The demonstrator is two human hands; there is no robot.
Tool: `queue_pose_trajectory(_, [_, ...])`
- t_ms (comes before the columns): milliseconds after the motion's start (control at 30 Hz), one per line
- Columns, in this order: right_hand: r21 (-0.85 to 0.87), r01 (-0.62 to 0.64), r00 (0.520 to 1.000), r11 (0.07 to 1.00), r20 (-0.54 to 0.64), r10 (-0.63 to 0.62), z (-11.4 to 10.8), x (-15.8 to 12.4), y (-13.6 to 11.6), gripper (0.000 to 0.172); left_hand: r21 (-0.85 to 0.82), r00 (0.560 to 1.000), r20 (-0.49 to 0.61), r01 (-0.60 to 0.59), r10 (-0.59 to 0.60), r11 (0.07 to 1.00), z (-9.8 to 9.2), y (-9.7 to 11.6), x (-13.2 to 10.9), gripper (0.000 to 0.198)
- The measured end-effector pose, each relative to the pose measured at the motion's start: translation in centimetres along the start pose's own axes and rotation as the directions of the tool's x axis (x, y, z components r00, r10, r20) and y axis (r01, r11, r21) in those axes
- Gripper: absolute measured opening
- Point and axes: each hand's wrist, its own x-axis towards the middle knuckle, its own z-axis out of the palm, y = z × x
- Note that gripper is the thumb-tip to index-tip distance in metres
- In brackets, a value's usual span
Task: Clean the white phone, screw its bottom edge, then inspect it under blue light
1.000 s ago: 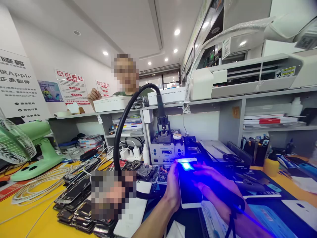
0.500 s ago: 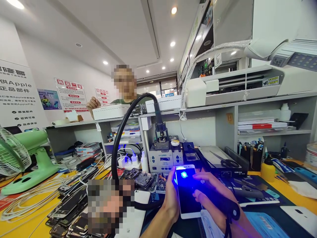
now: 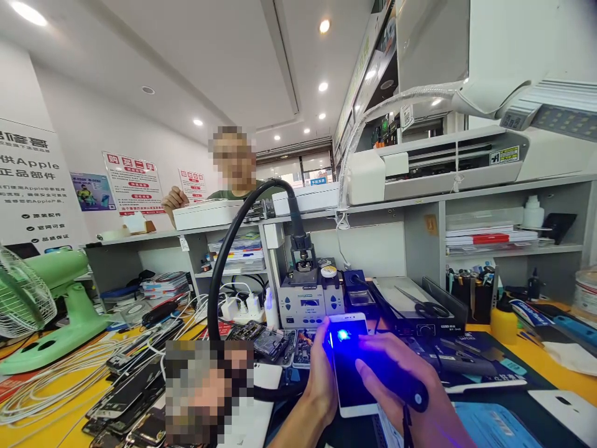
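Note:
A white-framed smartphone (image 3: 345,392) with a dark screen is tilted up in front of me. Wrapped along its left edge, my left hand (image 3: 319,379) grips it. My right hand (image 3: 415,379) is closed round a black UV flashlight (image 3: 401,379), whose strap hangs below. Blue-violet light from it makes a bright spot near the top of the screen. The flashlight's front end is lost in the blue glare.
Behind the phone stands a hot-air rework station (image 3: 305,305) with a thick black hose (image 3: 221,261). Phone parts (image 3: 124,392) and white cables (image 3: 51,379) crowd the left. Scissors (image 3: 424,305) lie at the back right. Across the counter is another person (image 3: 237,186).
The flashlight in my right hand has shifted slightly left and swung its rear end leftwards. The bright spot has moved a little left and down; my left hand still holds the phone.

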Motion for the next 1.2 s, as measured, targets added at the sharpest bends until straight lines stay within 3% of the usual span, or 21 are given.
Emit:
queue_pose_trajectory(433, [-0.018, -0.036, 0.999, 0.999, -0.007, 0.035, 0.02, -0.1, 0.34, 0.021, 0.059, 0.993, 0.046, -0.107, 0.105, 0.992, 0.35, 0.21, -0.29, 0.029])
queue_pose_trajectory(700, [-0.07, -0.076, 0.997, 0.995, 0.019, 0.078, -0.43, -0.07, 0.3, 0.026, -0.009, 0.998, 0.056, -0.004, 0.004, 1.0, 0.06, 0.1, 0.19, 0.047])
queue_pose_trajectory(967, [-0.043, -0.028, 0.999, 0.999, 0.024, 0.029, -0.32, -0.3, 0.46, 0.024, -0.053, 0.997, 0.069, 0.03, -0.027, 0.998, -0.31, -0.12, 0.37, 0.048])
queue_pose_trajectory(1200, [-0.005, -0.098, 0.995, 0.995, 0.024, 0.098, -0.47, -0.22, 0.82, 0.028, -0.031, 0.994, 0.107, 0.038, -0.034, 0.999, -0.3, 0.0, 0.44, 0.052])
